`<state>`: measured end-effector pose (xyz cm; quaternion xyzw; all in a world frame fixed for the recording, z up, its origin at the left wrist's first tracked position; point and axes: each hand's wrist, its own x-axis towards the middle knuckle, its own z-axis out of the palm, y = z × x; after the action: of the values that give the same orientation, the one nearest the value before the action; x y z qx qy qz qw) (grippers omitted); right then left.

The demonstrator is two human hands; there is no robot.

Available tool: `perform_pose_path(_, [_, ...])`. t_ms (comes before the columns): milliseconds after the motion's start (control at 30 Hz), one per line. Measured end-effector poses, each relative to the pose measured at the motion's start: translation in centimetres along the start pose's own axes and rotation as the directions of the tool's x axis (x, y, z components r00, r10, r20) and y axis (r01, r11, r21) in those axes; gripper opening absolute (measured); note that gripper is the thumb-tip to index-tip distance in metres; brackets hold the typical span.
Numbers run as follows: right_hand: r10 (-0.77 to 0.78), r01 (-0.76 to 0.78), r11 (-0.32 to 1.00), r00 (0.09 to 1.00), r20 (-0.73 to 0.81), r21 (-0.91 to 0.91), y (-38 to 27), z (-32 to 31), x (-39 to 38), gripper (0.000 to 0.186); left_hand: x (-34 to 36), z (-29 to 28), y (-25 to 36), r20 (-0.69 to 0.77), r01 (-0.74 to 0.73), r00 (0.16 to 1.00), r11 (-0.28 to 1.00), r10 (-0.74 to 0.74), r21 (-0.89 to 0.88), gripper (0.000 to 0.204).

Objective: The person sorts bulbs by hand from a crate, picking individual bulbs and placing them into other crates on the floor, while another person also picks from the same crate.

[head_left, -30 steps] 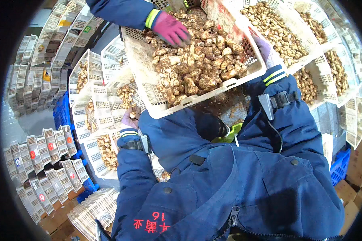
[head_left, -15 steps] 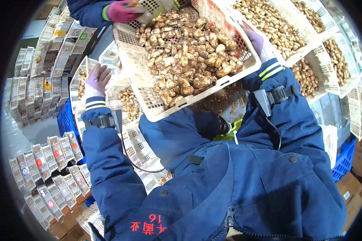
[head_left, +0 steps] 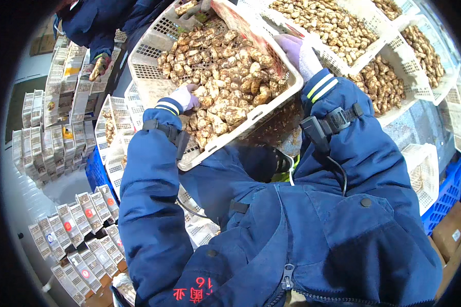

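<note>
Fingers point(head_left: 194, 103) of the left hand point(head_left: 182, 96), in a pale purple-and-white glove, bend down onto the brown-and-cream, knobbly, mushroom-like lumps point(head_left: 225, 84); whether they grasp one, I cannot tell. Those of the right hand point(head_left: 296, 52), gloved alike, lie against the upper right side of the large white perforated plastic crate point(head_left: 245, 125); their undersides are hidden, so I cannot tell whether they are clenched on its wall.

At the far left stand tall stacks of white perforated crates point(head_left: 51, 153), and below them shorter stacks point(head_left: 87, 217) with round red and blue stickers. Just right is a blue plastic crate point(head_left: 98, 171). Above it, a co-worker's gloved hand point(head_left: 100, 64) holds one long brown lump point(head_left: 95, 72). Next come smaller white crates point(head_left: 119, 110) with a few lumps inside.

The large crate sits askew in the upper middle, above the person's legs, its walls smeared with brown dirt. The heap in it mixes oval pieces with longer, bulging ones, their skins blotched dark over cream and shiny in spots.

Farther right, other white crates point(head_left: 363, 64) carry dense layers of similar lumps. At the right edge, a white basket point(head_left: 426, 197) stands near a blue perforated crate point(head_left: 448, 192) and a brown cardboard box point(head_left: 452, 238).
</note>
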<state>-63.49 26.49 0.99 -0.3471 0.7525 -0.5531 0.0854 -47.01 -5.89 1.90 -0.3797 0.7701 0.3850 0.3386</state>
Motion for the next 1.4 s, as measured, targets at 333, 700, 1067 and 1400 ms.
perform_pose_path(333, [-0.076, 0.070, 0.981, 0.997, -0.026, -0.183, 1.1, -0.5, 0.3, 0.026, -6.4, 5.6, 9.4, -0.102, -0.439, 0.890, 0.777, 0.444, -0.451, 0.044])
perform_pose_path(700, [0.256, -0.238, 0.843, 0.966, 0.029, 0.482, -0.2, 0.0, 0.3, 0.024, -11.5, 1.9, 4.4, -0.257, -0.444, 0.795, 0.241, 0.549, -0.863, 0.038])
perform_pose_path(1067, [-0.051, 0.121, 0.969, 0.951, -0.304, 0.216, -8.2, -1.9, -1.7, 0.033, -19.1, 9.6, 5.0, -0.436, -0.530, 0.827, 0.235, 0.354, -0.815, 0.046])
perform_pose_path(1400, [-0.311, 0.326, 0.945, 0.908, 0.281, -0.006, -15.3, 2.2, -5.9, 0.035, -20.3, 11.6, 4.7, -0.282, -0.391, 0.906, 0.366, 0.317, -0.845, 0.065])
